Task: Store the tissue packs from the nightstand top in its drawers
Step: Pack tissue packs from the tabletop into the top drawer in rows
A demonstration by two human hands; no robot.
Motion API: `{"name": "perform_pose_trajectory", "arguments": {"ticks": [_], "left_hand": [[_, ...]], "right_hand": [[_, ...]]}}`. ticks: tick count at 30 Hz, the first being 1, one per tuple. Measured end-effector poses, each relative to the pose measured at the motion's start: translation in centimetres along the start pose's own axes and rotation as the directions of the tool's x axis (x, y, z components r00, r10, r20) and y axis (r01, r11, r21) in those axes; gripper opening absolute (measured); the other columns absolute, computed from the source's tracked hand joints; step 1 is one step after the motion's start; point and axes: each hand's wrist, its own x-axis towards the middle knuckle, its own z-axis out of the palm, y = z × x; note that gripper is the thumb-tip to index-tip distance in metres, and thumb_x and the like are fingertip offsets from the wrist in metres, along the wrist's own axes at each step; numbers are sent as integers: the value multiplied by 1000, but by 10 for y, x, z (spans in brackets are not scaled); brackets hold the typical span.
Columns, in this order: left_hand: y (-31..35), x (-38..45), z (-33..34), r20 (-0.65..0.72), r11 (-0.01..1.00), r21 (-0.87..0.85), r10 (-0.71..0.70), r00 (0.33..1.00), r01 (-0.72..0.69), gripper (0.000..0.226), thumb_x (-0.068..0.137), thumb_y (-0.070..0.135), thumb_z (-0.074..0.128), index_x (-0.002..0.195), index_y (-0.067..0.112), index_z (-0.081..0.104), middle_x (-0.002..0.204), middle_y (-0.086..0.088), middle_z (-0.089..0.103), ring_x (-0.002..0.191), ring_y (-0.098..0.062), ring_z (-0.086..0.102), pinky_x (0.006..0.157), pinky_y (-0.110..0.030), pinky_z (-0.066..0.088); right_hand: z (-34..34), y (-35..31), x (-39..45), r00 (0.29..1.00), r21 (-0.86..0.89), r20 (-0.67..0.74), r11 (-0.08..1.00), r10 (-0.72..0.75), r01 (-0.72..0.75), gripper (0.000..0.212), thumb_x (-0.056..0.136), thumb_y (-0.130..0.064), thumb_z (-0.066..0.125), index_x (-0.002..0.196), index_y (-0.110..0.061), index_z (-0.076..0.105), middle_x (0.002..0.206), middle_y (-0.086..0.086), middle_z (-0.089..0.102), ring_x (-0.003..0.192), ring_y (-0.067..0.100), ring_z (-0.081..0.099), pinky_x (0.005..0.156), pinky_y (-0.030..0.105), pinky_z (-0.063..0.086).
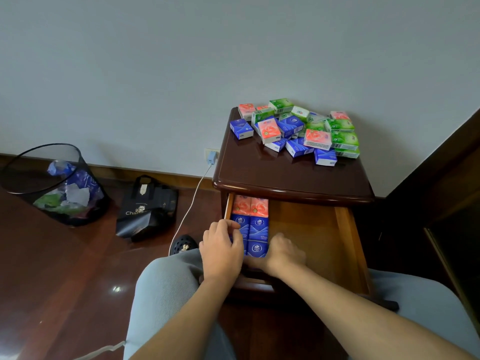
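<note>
Six tissue packs (250,226) are seen from the head view, packed in two tight rows at the left of the open drawer (311,235), lower centre. They are squared by the left hand (220,252), fingers curled on one, and the right hand (283,252), fingers hidden. Pink, blue and green glossy loose packs (298,129) are heaped on the nightstand top (259,170).

Nightstand (285,175) top (dark wood) bears tissue packs (298,128).
</note>
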Motion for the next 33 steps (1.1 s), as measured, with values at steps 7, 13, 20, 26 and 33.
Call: {"name": "perform_pose_trajectory", "arguments": {"ticks": [7,13,20,26,33], "left_hand": [[67,44,9,18,969,35,244,970,-244,20,98,22,56,114,31,62,117,12,60,105,-6,51,95,-33,46],[120,81,39,440,880,261,258,860,-397,56,108,37,38,162,27,28,171,-2,22,158,-24,17,129,-43,16],[116,112,73,538,773,453,159,828,-443,60,110,47,20,164,36,-4,174,-1,-11,159,-25,-15,127,-48,-4],[103,123,84,563,765,452,153,812,-458,61,109,52,14,159,43,-20,170,3,-25,155,-22,-28,123,-49,-15],[98,120,89,526,761,458,185,830,-460,62,109,53,13,157,44,-24,169,3,-27,154,-23,-30,120,-48,-20]], "right_hand": [[-100,21,30,843,167,-481,918,-242,359,13,98,-41,64,100,-29,60,102,-8,62,97,14,63,70,28,48],[-145,62,63,845,113,-483,941,-229,320,48,100,-35,63,145,-25,49,147,3,44,135,25,45,104,39,45],[-169,63,108,764,69,-618,955,-185,287,63,98,-40,64,150,-16,40,147,11,40,132,33,45,106,41,44],[-207,18,159,766,-178,-585,964,-265,198,70,92,-48,65,152,-24,40,163,3,33,137,36,38,110,48,37],[-215,15,188,784,-303,-540,940,-306,158,61,94,-34,65,148,-20,41,149,3,51,139,34,35,108,48,34]]}}
